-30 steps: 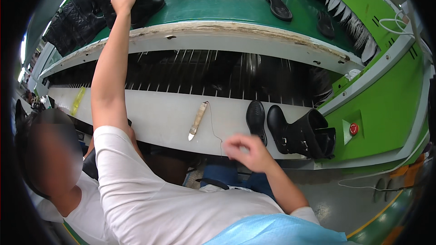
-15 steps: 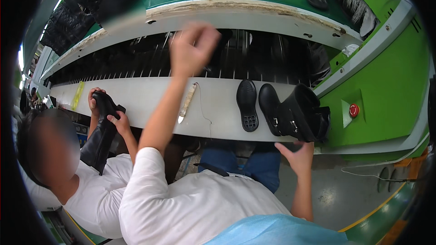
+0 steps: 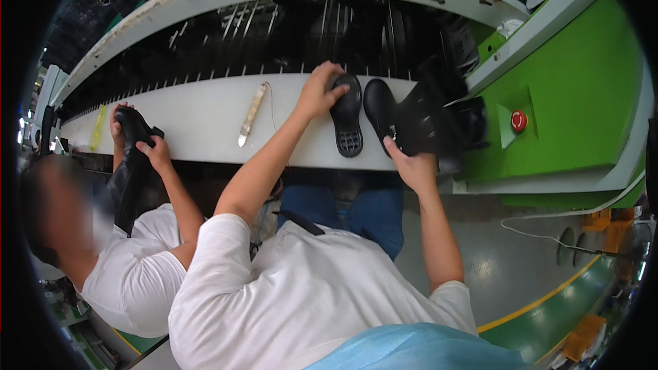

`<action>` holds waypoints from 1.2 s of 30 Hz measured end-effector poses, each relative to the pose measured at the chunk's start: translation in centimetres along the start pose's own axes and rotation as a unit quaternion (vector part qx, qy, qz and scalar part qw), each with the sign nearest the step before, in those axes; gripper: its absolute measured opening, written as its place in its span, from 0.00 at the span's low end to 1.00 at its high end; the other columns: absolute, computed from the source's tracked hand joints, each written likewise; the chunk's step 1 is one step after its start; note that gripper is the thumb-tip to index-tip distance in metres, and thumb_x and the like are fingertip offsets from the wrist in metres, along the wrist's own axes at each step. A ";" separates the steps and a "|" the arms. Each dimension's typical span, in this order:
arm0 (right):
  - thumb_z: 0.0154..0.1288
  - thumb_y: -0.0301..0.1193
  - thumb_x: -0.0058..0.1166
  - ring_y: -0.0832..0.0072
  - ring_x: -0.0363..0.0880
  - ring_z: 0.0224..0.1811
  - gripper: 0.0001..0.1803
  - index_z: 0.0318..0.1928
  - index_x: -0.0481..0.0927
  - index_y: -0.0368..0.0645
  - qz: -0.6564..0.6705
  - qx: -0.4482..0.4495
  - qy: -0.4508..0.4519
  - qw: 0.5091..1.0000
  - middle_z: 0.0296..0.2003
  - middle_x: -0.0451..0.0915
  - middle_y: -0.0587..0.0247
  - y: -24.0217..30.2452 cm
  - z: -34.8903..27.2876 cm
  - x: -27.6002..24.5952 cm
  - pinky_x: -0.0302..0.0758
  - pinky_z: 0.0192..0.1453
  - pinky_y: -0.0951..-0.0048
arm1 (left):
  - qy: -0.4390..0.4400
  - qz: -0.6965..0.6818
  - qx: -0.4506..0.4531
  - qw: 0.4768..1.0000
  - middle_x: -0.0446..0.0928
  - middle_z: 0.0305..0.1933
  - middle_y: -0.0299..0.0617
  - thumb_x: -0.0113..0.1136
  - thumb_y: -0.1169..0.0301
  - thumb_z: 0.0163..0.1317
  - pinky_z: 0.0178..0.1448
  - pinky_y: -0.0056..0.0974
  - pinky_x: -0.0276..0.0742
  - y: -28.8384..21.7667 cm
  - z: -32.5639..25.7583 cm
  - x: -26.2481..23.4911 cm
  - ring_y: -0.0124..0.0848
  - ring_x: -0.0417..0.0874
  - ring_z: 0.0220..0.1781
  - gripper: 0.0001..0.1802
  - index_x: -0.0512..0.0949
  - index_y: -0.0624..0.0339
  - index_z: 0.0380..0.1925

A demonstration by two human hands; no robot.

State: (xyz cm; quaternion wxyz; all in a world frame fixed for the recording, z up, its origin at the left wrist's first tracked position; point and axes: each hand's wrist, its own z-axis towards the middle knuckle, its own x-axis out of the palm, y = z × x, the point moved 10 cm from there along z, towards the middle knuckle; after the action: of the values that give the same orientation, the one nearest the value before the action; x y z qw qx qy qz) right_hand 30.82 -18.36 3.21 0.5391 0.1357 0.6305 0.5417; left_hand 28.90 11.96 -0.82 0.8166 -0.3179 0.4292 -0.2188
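Observation:
Black and heavy-treaded, a shoe sole (image 3: 350, 113) lies on the white ledge. My left hand (image 3: 322, 90) is at its toe end, with the thumb on its surface and the fingers bent over its far edge. Beside it to the right, a black buckled boot (image 3: 419, 120) lies on its side, its shaft blurred. My right hand (image 3: 413, 166) closes on the boot's near side, thumb by the buckle; its other fingers are hidden underneath. Left of the sole lies a wrapped-handle tool (image 3: 253, 115) with a pale flat tip and a thin cord.
To my left, a person in a white shirt (image 3: 147, 260) holds another black boot (image 3: 133, 127). A yellow strip (image 3: 98, 128) lies at the ledge's far left. Behind the ledge (image 3: 205, 120) runs a dark slatted conveyor. A green machine panel (image 3: 562, 109) with a red button (image 3: 519, 120) stands at right.
My left hand has come down from above the conveyor onto the sole's toe. My right hand has moved up from below the ledge onto the boot. The whole view has shifted.

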 end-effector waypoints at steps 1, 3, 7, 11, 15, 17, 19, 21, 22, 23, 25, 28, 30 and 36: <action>0.74 0.47 0.73 0.52 0.90 0.63 0.29 0.63 0.89 0.37 0.009 0.042 0.002 0.999 0.59 0.91 0.47 -0.2 -0.8 -0.1 0.82 0.70 0.59 | -0.006 -0.142 -0.035 0.989 0.86 0.66 0.56 0.77 0.72 0.69 0.81 0.49 0.75 0.6 0.0 0.4 0.50 0.82 0.75 0.21 0.79 0.62 0.57; 0.76 0.49 0.71 0.53 0.87 0.67 0.32 0.64 0.88 0.34 0.018 0.057 -0.068 0.996 0.62 0.90 0.45 -1.5 -3.2 0.0 0.78 0.75 0.59 | 0.007 -0.328 -0.140 0.934 0.89 0.59 0.52 0.68 0.79 0.77 0.69 0.38 0.84 0.0 0.3 1.4 0.34 0.90 0.61 0.14 0.74 0.62 0.56; 0.74 0.45 0.73 0.45 0.81 0.75 0.47 0.82 0.67 0.32 -0.090 -0.034 -0.109 0.989 0.80 0.72 0.38 -0.2 -7.1 2.1 0.70 0.84 0.56 | 0.025 -0.510 -0.163 0.844 0.91 0.59 0.54 0.62 0.80 0.80 0.64 0.35 0.89 -8.7 -0.5 -1.4 0.35 0.93 0.60 0.13 0.76 0.65 0.61; 0.66 0.37 0.78 0.43 0.86 0.66 0.52 0.83 0.64 0.31 -0.023 -0.111 -0.177 0.978 0.70 0.78 0.34 3.5 -9.1 3.5 0.81 0.74 0.53 | 0.018 -0.453 -0.089 0.887 0.91 0.59 0.54 0.61 0.76 0.82 0.67 0.39 0.89 -11.1 -0.8 -2.5 0.38 0.94 0.60 0.18 0.79 0.65 0.68; 0.64 0.38 0.78 0.45 0.85 0.66 0.54 0.83 0.62 0.30 -0.002 -0.133 -0.145 0.980 0.70 0.76 0.35 4.1 -9.1 5.2 0.82 0.71 0.53 | 0.030 -0.455 -0.053 0.888 0.90 0.61 0.57 0.57 0.69 0.85 0.68 0.44 0.89 -12.3 -1.8 -3.1 0.43 0.93 0.62 0.20 0.80 0.66 0.69; 0.65 0.39 0.77 0.46 0.86 0.63 0.54 0.82 0.62 0.28 -0.015 -0.157 -0.159 0.975 0.67 0.77 0.37 4.8 -8.9 5.6 0.82 0.69 0.52 | 0.026 -0.460 -0.037 0.887 0.90 0.62 0.58 0.60 0.68 0.83 0.69 0.45 0.89 -12.8 -2.2 -3.6 0.45 0.93 0.64 0.22 0.80 0.67 0.70; 0.65 0.40 0.76 0.47 0.85 0.63 0.54 0.82 0.62 0.27 -0.013 -0.147 -0.154 0.977 0.66 0.78 0.37 4.6 -8.9 5.9 0.82 0.69 0.52 | 0.015 -0.449 -0.009 0.893 0.90 0.62 0.58 0.64 0.68 0.79 0.69 0.46 0.89 -13.9 -2.8 -4.1 0.46 0.93 0.64 0.24 0.80 0.68 0.71; 0.66 0.40 0.76 0.48 0.85 0.62 0.53 0.82 0.62 0.27 -0.015 -0.152 -0.153 0.976 0.65 0.78 0.38 4.4 -8.9 6.2 0.82 0.68 0.53 | 0.012 -0.410 -0.011 0.912 0.89 0.63 0.58 0.68 0.69 0.76 0.70 0.47 0.89 -14.4 -3.1 -4.4 0.47 0.93 0.65 0.26 0.80 0.68 0.70; 0.66 0.40 0.76 0.49 0.85 0.62 0.53 0.81 0.62 0.27 -0.017 -0.163 -0.156 0.974 0.65 0.78 0.38 4.4 -8.8 6.3 0.82 0.68 0.53 | 0.012 -0.390 -0.010 0.921 0.89 0.63 0.58 0.70 0.70 0.74 0.70 0.47 0.90 -14.6 -3.2 -4.5 0.47 0.92 0.65 0.27 0.80 0.68 0.70; 0.66 0.40 0.75 0.50 0.85 0.62 0.52 0.81 0.62 0.26 -0.020 -0.174 -0.159 0.972 0.65 0.78 0.39 4.5 -8.9 6.4 0.82 0.68 0.54 | 0.011 -0.396 -0.009 0.918 0.89 0.63 0.57 0.74 0.73 0.71 0.69 0.47 0.90 -14.6 -3.2 -4.5 0.47 0.92 0.65 0.28 0.81 0.68 0.69; 0.67 0.39 0.75 0.51 0.85 0.61 0.52 0.81 0.62 0.27 -0.010 -0.158 -0.150 0.976 0.64 0.78 0.40 4.6 -8.9 6.4 0.82 0.67 0.55 | 0.010 -0.393 -0.001 0.919 0.90 0.63 0.57 0.74 0.74 0.71 0.69 0.47 0.90 -14.6 -3.2 -4.5 0.47 0.92 0.65 0.28 0.81 0.68 0.69; 0.67 0.39 0.75 0.54 0.84 0.60 0.51 0.81 0.62 0.27 -0.010 -0.144 -0.138 0.980 0.63 0.77 0.42 4.3 -9.0 6.5 0.81 0.65 0.56 | 0.006 -0.393 0.007 0.920 0.90 0.62 0.57 0.74 0.74 0.71 0.68 0.47 0.90 -14.7 -3.3 -4.6 0.46 0.93 0.64 0.26 0.82 0.68 0.68; 0.67 0.38 0.75 0.55 0.84 0.59 0.51 0.81 0.62 0.27 -0.012 -0.141 -0.133 0.981 0.62 0.77 0.43 4.2 -9.1 6.4 0.81 0.65 0.57 | 0.007 -0.399 0.011 0.917 0.90 0.62 0.57 0.74 0.74 0.71 0.68 0.47 0.91 -14.7 -3.4 -4.5 0.46 0.93 0.64 0.26 0.83 0.68 0.67; 0.68 0.38 0.75 0.55 0.83 0.57 0.51 0.81 0.61 0.28 -0.007 -0.155 -0.140 0.978 0.60 0.76 0.45 5.0 -8.8 6.1 0.81 0.62 0.57 | -0.015 -0.432 0.000 0.902 0.92 0.58 0.50 0.82 0.73 0.67 0.65 0.41 0.91 -14.4 -3.5 -4.4 0.37 0.93 0.59 0.27 0.85 0.67 0.65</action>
State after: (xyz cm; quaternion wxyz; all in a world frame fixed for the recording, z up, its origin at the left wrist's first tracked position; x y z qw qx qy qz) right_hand 19.15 -16.57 2.57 0.6401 0.1201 0.4581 0.6050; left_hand 22.42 3.46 10.38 0.6483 -0.4754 0.2369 -0.5455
